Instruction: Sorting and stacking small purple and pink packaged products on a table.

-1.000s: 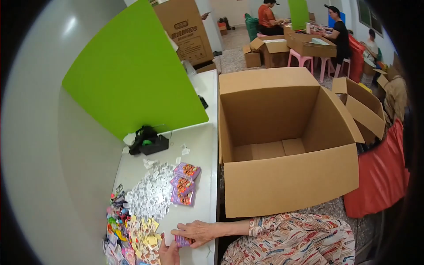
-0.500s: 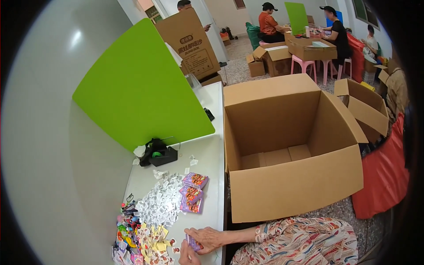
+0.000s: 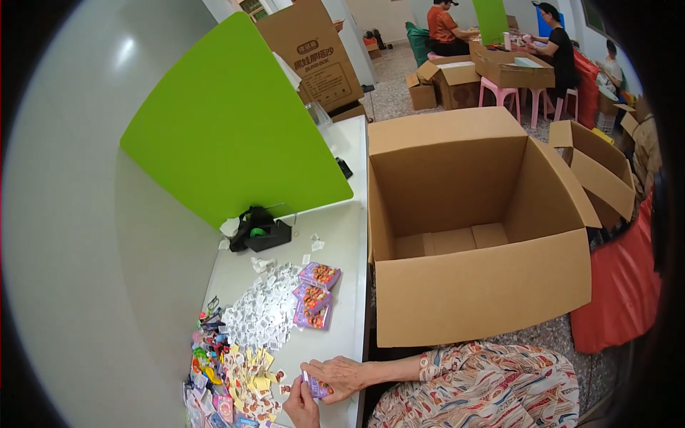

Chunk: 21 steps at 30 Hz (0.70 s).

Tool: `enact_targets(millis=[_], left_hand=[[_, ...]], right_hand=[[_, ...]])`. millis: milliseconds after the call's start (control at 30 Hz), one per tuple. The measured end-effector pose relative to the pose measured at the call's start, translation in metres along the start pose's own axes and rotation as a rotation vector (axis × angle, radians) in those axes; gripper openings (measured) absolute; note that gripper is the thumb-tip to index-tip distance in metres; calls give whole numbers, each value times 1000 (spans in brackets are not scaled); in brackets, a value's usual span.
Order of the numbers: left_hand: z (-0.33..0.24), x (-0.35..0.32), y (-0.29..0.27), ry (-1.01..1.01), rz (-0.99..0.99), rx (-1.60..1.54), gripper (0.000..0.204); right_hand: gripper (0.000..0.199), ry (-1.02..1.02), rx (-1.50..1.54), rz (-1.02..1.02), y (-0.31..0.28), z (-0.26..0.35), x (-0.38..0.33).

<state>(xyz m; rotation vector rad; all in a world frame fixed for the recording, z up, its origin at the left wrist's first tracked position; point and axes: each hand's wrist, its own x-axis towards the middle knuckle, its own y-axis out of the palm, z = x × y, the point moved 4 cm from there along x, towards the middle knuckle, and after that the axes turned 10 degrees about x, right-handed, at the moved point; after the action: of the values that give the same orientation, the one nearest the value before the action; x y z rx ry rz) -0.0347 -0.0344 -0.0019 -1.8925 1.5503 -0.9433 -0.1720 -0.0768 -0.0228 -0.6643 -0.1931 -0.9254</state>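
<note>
Low in the view, over the front part of the white table, both my hands are on one small purple packet point(image 3: 319, 387). My right hand point(image 3: 344, 376) grips its far and right side. The fingers of my left hand point(image 3: 302, 409) pinch its left edge. Farther up lie several purple packets point(image 3: 312, 297) with a reddish-orange picture, overlapping each other. To their left spreads a heap of small white-and-grey squares point(image 3: 260, 314). Nearer my left hand are yellow paper pieces point(image 3: 251, 374) with small printed figures, and a pile of colourful little toys point(image 3: 207, 360).
A large open cardboard box point(image 3: 478, 285) stands right of the table point(image 3: 349, 242). A black tape dispenser point(image 3: 270, 237) sits below a green divider panel point(image 3: 235, 128). Smaller open boxes point(image 3: 592, 171) and a red sack point(image 3: 619, 285) are at the right. People work at a far table.
My left hand has moved up a little along the packet's left edge, and its fingers now pinch there. The whole view has shifted slightly with my head.
</note>
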Motion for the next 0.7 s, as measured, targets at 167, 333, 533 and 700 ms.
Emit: enact_targets(millis=[167,333,533,700], left_hand=[[0,-1,-6,-55,-16,-43,23],[-11,-8,-11,-8,-53,98,21],[-31,-12,-2,114,77,230,33],[-33,-29,9,198,-118,244,39]], right_hand=[[77,12,14,-2,0,2,-3],[83,30,5,59,1,1,-2],[84,55,-93,61,1,-10,-5],[85,42,-108,51,2,-3,-5]])
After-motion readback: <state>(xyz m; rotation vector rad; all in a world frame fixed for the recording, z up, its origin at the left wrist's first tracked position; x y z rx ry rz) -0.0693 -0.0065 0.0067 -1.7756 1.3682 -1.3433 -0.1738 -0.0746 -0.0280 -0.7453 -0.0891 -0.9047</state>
